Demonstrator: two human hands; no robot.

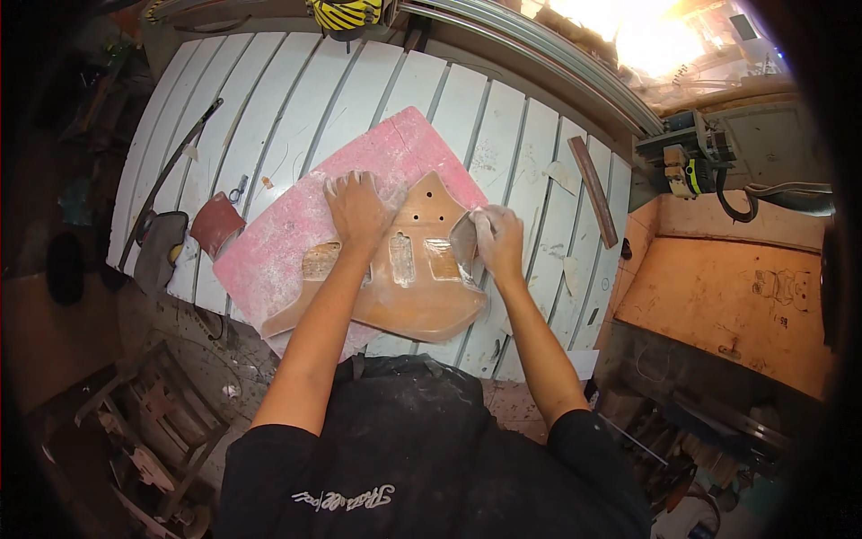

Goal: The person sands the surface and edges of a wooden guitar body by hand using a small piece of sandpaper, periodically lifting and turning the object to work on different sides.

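Slab of tan wood [395,301], guitar-body shaped: centre of frame, between two bare hands

Key relation: from the right hand [500,235] the slab lies leftward and toward the lower left of the frame; those fingers meet its upper-right edge. Long axis runs roughly left to right, a pointed tip at the lower left, a rounded end at the right. The left hand [357,207] is nearer the upper-left edge, its forearm crossing the slab.

Fingers, left: slightly apart, laid over the flat, rectangular pink board [269,242], closed on nothing visible. Fingers, right: curled together beside a smooth grey patch [463,241]; cannot tell whether they clamp on it, or whether it is a loose sheet.

Counts:
- hands: 2
- slab: 1, lying on the pink board
- small round dark holes [429,194]: 3, near the slab's upper point
- squarish recesses [401,259]: 3 visible; the forearm may cover more
- pink board: 1, whitened with dust, on the white slatted worktop [512,135]
- reddish-brown, squarish sheet [217,225]: 1, left of frame
- long brown straight strip [593,191]: 1, right of frame
- long thin dark bar [180,166]: 1, upper left
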